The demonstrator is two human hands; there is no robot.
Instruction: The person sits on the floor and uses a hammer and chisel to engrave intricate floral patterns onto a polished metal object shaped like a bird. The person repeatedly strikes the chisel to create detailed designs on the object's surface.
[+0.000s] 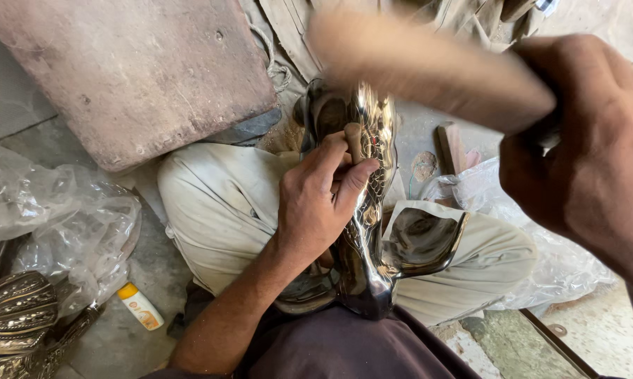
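Nearest to the camera, at 3 o'clock, the right hand is clenched around a blurred wooden mallet that reaches toward 12 o'clock. At the centre, the left hand pinches a small punch against a shiny metal bird figure, which lies on the person's lap between the knees. At 9 o'clock is crumpled clear plastic, at 7 o'clock a small orange-and-white tube. At 11 o'clock lies a reddish stone slab.
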